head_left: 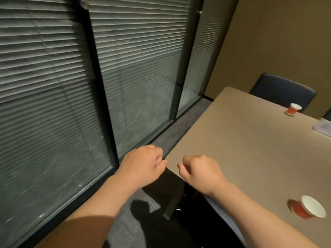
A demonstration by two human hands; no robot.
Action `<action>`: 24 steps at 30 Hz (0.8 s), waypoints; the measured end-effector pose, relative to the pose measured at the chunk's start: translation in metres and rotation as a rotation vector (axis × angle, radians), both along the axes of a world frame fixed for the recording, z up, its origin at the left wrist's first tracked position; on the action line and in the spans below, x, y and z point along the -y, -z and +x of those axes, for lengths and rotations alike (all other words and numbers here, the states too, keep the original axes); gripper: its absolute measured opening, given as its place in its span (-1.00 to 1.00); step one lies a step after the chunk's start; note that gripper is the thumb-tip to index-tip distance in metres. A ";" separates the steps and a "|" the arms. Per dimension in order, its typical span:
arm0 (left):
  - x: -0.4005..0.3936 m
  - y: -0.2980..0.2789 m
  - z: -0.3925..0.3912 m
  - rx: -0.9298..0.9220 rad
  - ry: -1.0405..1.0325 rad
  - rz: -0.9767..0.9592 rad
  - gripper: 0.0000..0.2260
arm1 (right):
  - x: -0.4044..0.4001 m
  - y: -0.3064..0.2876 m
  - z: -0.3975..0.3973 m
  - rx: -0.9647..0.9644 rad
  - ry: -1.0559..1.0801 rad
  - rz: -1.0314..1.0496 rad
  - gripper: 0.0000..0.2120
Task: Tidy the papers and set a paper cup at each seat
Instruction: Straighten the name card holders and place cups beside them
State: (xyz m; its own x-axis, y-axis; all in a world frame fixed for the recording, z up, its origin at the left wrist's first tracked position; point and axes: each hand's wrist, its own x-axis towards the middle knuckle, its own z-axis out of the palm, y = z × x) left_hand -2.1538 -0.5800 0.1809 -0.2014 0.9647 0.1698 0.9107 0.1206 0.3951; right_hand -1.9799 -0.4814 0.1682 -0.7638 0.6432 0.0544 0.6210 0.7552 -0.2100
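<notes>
We find two paper cups on the surface [241, 140]. The near cup [308, 207], red-walled and white inside, stands at 4 o'clock of the view, close to the near edge; it is blurred, so we cannot tell whether it is upright or tipped. The far cup [293, 109] stands at 2 o'clock by the far edge, in front of a dark chair [283, 90]. The papers [323, 127] lie at 3 o'clock, cut off by the frame edge; whether they are squared up cannot be told.

Our hands carry nothing. The left hand [143, 165] hangs with fingers loosely curled, just off the surface's corner, above the floor. The right hand [200, 172] hangs likewise, fingers loosely curled and empty, over the corner of the surface. The two are near each other but apart. A dark chair back [172, 187] shows below them at 6 o'clock.

Beyond, at 9 to 12 o'clock, a glazed wall with closed slatted blinds [53, 86] runs alongside the surface.

We judge the cup-setting step to be in hand, with two seats served and neither hand carrying a cup. The end seat at the corner appears to have none. The next move calls for fetching another cup, no supply being in view, and for turning toward 3 o'clock to check the papers.
</notes>
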 end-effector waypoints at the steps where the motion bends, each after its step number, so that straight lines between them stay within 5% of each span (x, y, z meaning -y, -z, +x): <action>1: 0.000 0.002 -0.004 0.003 -0.009 -0.008 -0.67 | -0.001 -0.001 -0.006 0.013 0.001 -0.011 -0.63; 8: -0.045 0.029 -0.104 -0.031 0.007 -0.062 -0.66 | -0.062 0.025 -0.114 -0.014 -0.042 -0.010 -0.70; 16: -0.220 0.033 -0.204 -0.040 0.099 -0.132 -0.64 | -0.202 0.038 -0.192 -0.072 0.125 -0.037 -0.71; 24: -0.423 0.032 -0.222 0.024 0.414 -0.111 -0.60 | -0.324 0.026 -0.189 -0.096 0.441 -0.051 -0.67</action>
State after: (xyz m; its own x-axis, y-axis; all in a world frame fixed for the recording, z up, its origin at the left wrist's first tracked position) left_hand -2.3763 -0.1567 0.1493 0.2037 0.9771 0.0607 0.8821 -0.2101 0.4216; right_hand -2.1694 -0.1576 0.1418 -0.4094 0.9095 0.0718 0.8567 0.4103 -0.3125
